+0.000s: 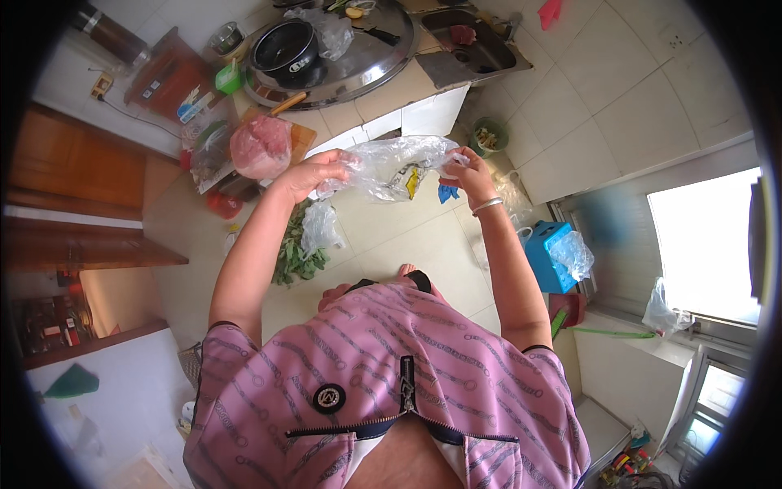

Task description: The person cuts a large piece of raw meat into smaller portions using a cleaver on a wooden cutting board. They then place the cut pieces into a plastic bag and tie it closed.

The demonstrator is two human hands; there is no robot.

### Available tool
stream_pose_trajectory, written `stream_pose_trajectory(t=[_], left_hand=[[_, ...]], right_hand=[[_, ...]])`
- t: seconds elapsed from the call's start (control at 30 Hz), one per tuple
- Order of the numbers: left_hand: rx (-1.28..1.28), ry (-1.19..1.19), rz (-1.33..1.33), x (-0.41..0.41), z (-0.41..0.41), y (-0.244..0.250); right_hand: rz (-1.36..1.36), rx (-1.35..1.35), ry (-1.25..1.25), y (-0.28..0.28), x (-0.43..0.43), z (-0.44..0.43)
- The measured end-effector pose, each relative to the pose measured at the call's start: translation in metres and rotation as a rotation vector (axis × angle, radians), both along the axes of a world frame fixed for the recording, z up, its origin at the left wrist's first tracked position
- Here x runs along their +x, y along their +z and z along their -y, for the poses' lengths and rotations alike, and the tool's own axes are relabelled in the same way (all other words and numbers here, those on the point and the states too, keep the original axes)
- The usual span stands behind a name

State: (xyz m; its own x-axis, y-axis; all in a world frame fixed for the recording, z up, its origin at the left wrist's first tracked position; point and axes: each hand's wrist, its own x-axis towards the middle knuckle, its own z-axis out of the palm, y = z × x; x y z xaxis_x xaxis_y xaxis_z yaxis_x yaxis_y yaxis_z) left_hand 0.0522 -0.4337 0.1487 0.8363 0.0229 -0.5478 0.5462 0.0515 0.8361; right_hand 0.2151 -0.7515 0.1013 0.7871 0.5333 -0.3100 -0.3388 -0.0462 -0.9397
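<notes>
A clear plastic bag (391, 153) with a yellow and black print is stretched sideways between my two hands, above the tiled floor. My left hand (317, 174) grips its left end. My right hand (470, 174), with a silvery bangle at the wrist, pinches the other end. Just left of my left hand, a large pink piece of raw meat (261, 147), seemingly in clear plastic, rests by a wooden cutting board (303, 142). A wooden handle (288, 104) sticks out past the meat; what it belongs to is hidden.
A black pan (285, 49) stands on a large round metal lid (366, 67), near a knife (380, 35). Raw meat (462, 35) lies in the sink (489, 58). Below are leafy greens (299, 257), a green bin (490, 136) with scraps, and a blue plastic stool (544, 257).
</notes>
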Motion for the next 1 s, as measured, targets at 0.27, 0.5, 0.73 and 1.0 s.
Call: stream_pose_trajectory(t=[0.27, 0.5, 0.73, 1.0], left_hand=[[1.239, 0.412, 0.903, 0.134, 0.09, 0.103], [1.019, -0.321, 0.296, 0.104, 0.126, -0.156], [0.945, -0.084, 0.116, 0.148, 0.054, -0.11], [0.519, 0.163, 0.275, 0.199, -0.058, -0.035]], right_hand=[[1.066, -0.021, -0.409, 0.136, 0.069, 0.018], [0.517, -0.974, 0.424, -0.175, 0.005, 0.123], [-0.155, -0.574, -0.001, -0.133, 0.026, 0.097], [-0.058, -0.15, -0.215, 0.014, 0.086, -0.037]])
